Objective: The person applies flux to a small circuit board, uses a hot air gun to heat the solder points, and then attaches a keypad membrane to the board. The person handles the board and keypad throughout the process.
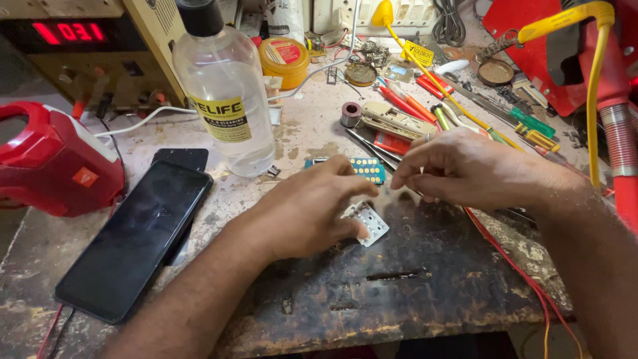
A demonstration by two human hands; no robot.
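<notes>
Keypad point(367, 221) lies under left hand point(307, 211) grip.

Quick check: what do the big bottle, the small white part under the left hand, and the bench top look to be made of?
Bottle: clear, glossy plastic by the look, holding clear liquid, with a black cap. Small white part: seemingly matte white plastic with raised square pads; the left hand rests on it. Bench top: dark, worn, stained and pitted, possibly rubber mat or coated wood; hard to tell.
</notes>
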